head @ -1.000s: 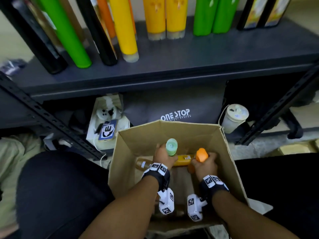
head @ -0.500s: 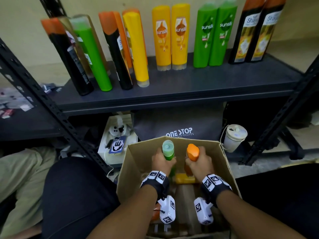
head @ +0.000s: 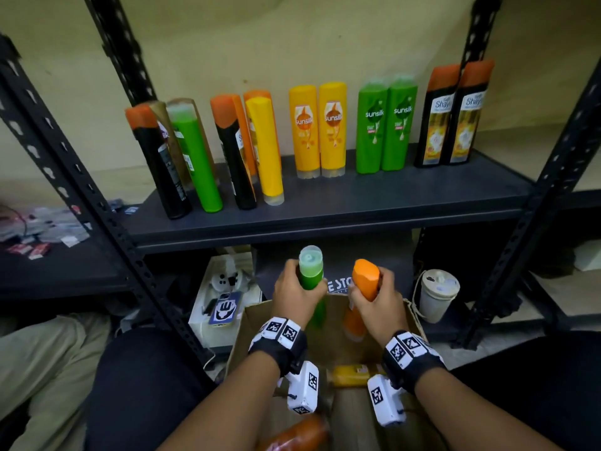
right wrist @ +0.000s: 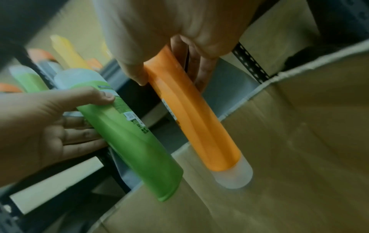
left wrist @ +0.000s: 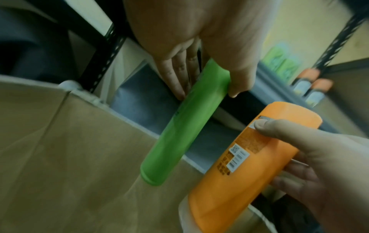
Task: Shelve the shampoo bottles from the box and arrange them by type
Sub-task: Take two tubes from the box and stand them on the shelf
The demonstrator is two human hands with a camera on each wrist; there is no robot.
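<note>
Since half a second ago I have both bottles lifted higher, now clear above the box (head: 247,323) rim. My left hand (head: 294,296) is wrapped round the green bottle (head: 311,271), my right hand (head: 379,299) round the orange bottle (head: 366,278); both stand upright, side by side. My fingers hide their labels. Inside the box, a yellow bottle (head: 351,375) lies half covered by my wrists, and another orange one (head: 299,432) is cut off
</note>
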